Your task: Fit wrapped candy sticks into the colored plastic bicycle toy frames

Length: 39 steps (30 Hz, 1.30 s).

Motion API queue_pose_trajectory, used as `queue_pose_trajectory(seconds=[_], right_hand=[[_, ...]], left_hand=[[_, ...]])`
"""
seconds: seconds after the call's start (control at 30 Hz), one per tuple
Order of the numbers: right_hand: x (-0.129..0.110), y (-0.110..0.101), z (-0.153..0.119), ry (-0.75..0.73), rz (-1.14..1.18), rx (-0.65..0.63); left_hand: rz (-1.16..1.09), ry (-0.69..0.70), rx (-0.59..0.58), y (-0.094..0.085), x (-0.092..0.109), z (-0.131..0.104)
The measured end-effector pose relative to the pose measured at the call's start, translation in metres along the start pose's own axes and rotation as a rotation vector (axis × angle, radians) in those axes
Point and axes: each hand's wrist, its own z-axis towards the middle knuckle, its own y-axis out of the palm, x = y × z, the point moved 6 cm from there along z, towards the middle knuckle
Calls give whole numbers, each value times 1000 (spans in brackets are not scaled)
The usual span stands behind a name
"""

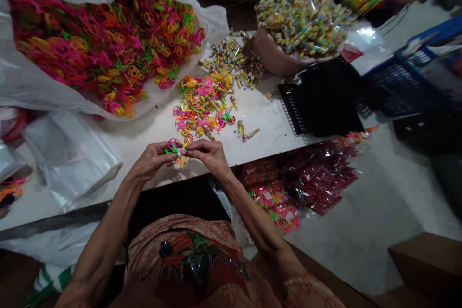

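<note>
Currently at the near edge of the table (pixel 267 120), left of centre: one small cluster of wheeled plastic pieces (pixel 174 147), green, pink and yellow, raised just above the white top.

Hands, two, bare. Left hand (pixel 153 159): closed, thumb and fingers pinching the cluster from the left. Right hand (pixel 209 154): closed likewise, fingertips on the cluster's right side, at a small pale part. Which finger bears on which piece, I cannot tell from where I stand.

Step in hand, by my judgement: fine fingertip work on the cluster, both hands together; whether parts are being fitted or parted is too small to tell. Next move, as I judge it, calls for a steady left pinch and a small, exact push or turn from the right, lest a piece slip.

Stock within reach: a loose heap of like pieces (pixel 204 103), just beyond the hands; a white plastic sack (pixel 25 77), far left, full of more. Small filled tubes (pixel 244 132), a few, right of the heap; many more in a basin (pixel 272 55), far right.

Also listed: clear bags (pixel 72 154), left; black trays (pixel 325 98), right.
</note>
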Motion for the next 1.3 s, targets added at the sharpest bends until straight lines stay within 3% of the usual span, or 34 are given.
queue_pose_trajectory(seconds=[0.13, 0.33, 0.67, 0.77, 1.0, 1.2, 1.3], right_hand=[[-9, 3, 0, -130, -158, -8], [-3, 0, 3, -106, -118, -16], [-16, 0, -4, -281, -297, -176], [-20, 3, -10, -326, -353, -230], [-20, 6, -29, -590, -655, -112], [-19, -2, -8, -585, -625, -69], [-22, -2, 10, -584, -704, -31]], left_hand=[[-35, -37, 17, -2, -3, -1], [-175, -107, -30, 3, -12, -2], [-131, 7, 116, 6, -1, -12], [-161, 6, 99, 8, 0, -14], [-266, -50, 26, 16, -7, -11], [-66, 45, 6, 16, 0, 3], [322, 212, 150, -1, 24, 19]])
